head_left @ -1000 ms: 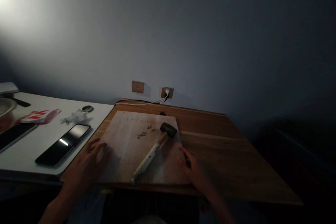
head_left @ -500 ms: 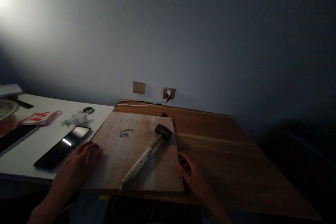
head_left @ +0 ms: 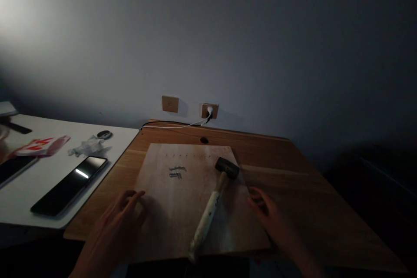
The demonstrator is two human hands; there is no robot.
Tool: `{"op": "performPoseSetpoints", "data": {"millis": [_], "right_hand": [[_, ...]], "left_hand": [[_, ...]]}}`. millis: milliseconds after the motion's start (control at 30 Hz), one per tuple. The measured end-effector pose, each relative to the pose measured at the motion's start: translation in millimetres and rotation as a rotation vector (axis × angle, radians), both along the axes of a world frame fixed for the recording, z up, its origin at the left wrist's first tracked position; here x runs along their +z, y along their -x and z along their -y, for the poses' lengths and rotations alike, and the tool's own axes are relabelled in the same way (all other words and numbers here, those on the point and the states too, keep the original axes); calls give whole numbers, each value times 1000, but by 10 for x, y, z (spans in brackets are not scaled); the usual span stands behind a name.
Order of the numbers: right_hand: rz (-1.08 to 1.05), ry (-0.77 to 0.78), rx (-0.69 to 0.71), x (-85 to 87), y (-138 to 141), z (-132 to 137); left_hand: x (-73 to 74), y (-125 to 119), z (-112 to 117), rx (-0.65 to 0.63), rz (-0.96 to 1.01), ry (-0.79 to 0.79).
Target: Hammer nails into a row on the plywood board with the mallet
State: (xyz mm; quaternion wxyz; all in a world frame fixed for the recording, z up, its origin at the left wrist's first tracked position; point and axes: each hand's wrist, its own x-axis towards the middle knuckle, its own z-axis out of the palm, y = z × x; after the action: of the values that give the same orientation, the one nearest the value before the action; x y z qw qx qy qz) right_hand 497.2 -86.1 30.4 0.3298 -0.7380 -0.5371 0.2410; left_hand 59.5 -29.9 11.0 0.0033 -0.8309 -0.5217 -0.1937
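A flat wooden board (head_left: 182, 217) lies on the wooden table, its near edge close to the table's front. My left hand (head_left: 122, 215) grips the board's left edge, fingertips over the top face. At the right edge, my right hand (head_left: 265, 208) has its curled fingers against the board's side. A mallet (head_left: 208, 208) with a dark head and a worn whitish handle rests slantwise on the board, its head toward the far right. Several nails (head_left: 176, 173) lie in two small groups left of the mallet. Beyond them runs a row of small dark marks.
Left of the wooden table (head_left: 276, 169) stands a white table (head_left: 19, 208) bearing a phone (head_left: 71, 186), crumpled clear plastic (head_left: 89, 147), a round dark lid-like thing (head_left: 104, 134) and a red-and-white packet (head_left: 42, 145). Cables (head_left: 176, 126) run along the wall to a socket (head_left: 210, 111).
The board has shifted right and toward me between my hands, carrying the mallet and nails. A dark round hole in the table behind it now shows fully.
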Motion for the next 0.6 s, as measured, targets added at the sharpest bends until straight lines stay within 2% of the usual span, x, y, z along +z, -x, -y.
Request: {"op": "performPoseSetpoints", "data": {"millis": [133, 267, 367, 500, 600], "right_hand": [[127, 22, -37, 44, -379, 149], [165, 50, -66, 21, -511, 298], [161, 19, -105, 12, -503, 345], [216, -155, -172, 30, -381, 328], [105, -106, -89, 53, -160, 296]], "left_hand": [[45, -255, 68, -29, 94, 36], [131, -387, 21, -7, 147, 58], [178, -380, -46, -11, 96, 79], [228, -412, -185, -45, -1, 50], [265, -580, -333, -120, -25, -15]]}}
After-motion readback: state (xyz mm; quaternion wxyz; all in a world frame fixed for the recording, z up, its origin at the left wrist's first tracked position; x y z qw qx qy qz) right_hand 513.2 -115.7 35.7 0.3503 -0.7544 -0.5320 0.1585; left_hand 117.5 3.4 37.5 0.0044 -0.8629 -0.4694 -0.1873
